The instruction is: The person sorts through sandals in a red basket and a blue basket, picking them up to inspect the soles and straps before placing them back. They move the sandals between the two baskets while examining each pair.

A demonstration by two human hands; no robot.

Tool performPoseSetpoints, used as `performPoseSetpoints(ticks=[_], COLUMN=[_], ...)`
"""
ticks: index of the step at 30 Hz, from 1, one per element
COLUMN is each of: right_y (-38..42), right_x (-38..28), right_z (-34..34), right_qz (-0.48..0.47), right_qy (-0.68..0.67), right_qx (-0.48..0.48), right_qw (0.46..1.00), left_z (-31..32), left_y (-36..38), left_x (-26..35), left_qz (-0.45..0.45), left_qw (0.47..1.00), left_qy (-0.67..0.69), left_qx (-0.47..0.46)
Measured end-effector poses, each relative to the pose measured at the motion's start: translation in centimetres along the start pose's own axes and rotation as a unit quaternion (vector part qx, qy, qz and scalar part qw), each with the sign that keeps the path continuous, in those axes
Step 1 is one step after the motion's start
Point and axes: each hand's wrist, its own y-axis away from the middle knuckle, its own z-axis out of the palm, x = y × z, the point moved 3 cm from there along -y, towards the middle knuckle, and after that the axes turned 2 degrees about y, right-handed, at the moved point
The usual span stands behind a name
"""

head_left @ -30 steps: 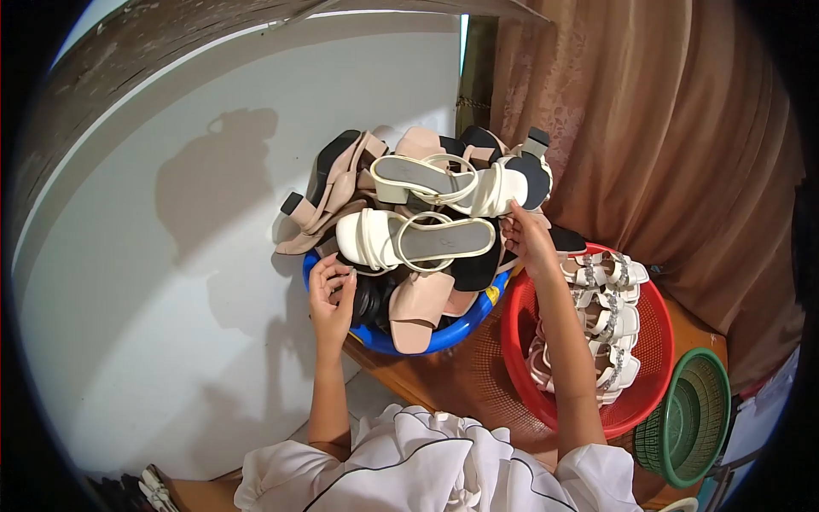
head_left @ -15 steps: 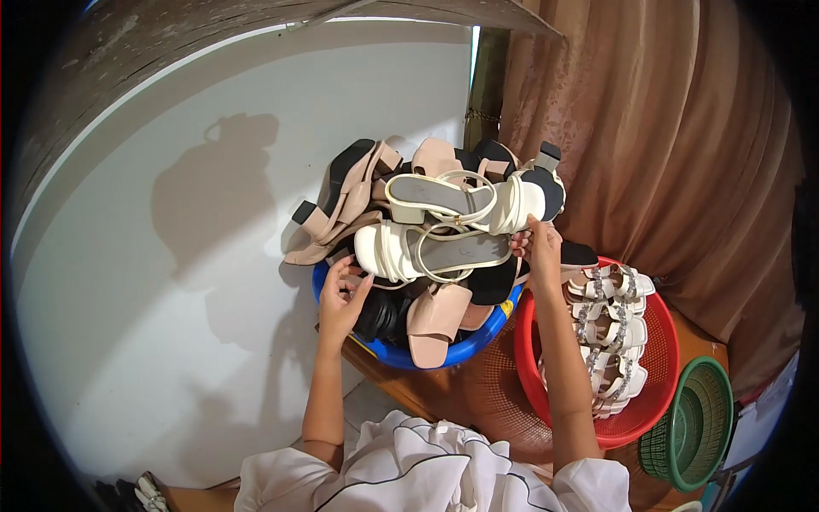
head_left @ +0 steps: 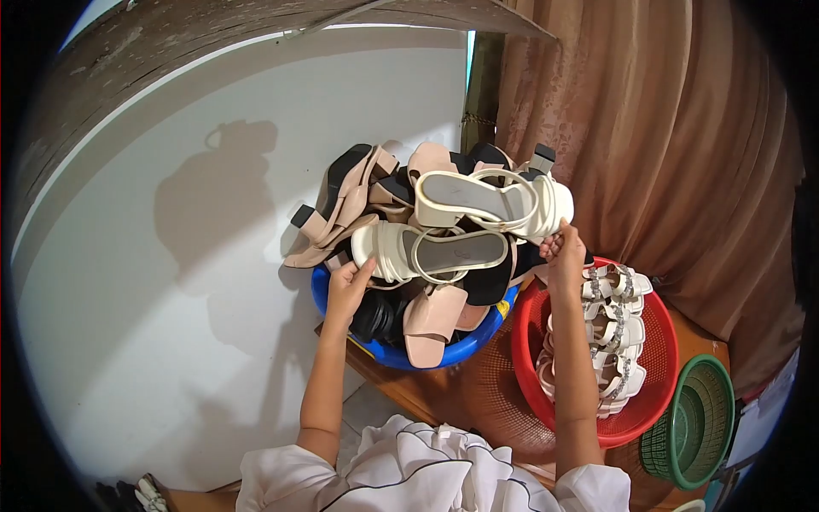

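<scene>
My right hand (head_left: 565, 254) pinches the toe end of a white heeled sandal (head_left: 465, 194), which is raised over the pile with its heel pointing left. Below it is a second white sandal (head_left: 461, 253), its toe facing left. At that toe, my left hand (head_left: 348, 290) has closed, thumb on top and the other fingers mostly hidden. Beneath both sandals are several beige block-heeled sandals (head_left: 433, 320) and black ones (head_left: 375, 316), heaped in a blue basin (head_left: 465, 348).
To the right, a red basket (head_left: 522, 358) holds white sandals with decorated straps (head_left: 610, 333). Green baskets (head_left: 698, 418) stand beyond it on a wooden surface (head_left: 409, 392). A white wall (head_left: 128, 299) rises on the left, a brown curtain (head_left: 640, 128) on the right.
My right hand has moved right, drawing the upper white sandal with it. My left hand has come up and closed on the lower sandal's toe.
</scene>
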Motion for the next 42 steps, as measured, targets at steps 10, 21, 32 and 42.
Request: performPoseSetpoints(ticks=[10, 21, 32, 42], right_y=[0.2, 1.4, 3.4, 6.7], right_x=[-2.8, -6.3, -13.6, -18.7], right_z=[-5.6, -14.9, -24.3, -29.9], right_qz=[-0.010, -0.034, -0.107, -0.231], right_qy=[0.000, 0.050, 0.251, 0.329], right_qx=[0.035, 0.069, -0.063, 0.009], right_qw=[0.999, 0.996, 0.960, 0.916], left_z=[-0.1, 2.8, 20.6, 37.7], left_y=[0.2, -1.7, -2.7, 1.3], left_x=[2.2, 6.8, 12.3, 10.2], left_qz=[0.026, 0.074, 0.263, 0.129], left_qw=[0.997, 0.997, 0.921, 0.890], left_qy=[0.018, -0.015, -0.116, 0.085], left_qx=[0.065, 0.007, -0.263, -0.428])
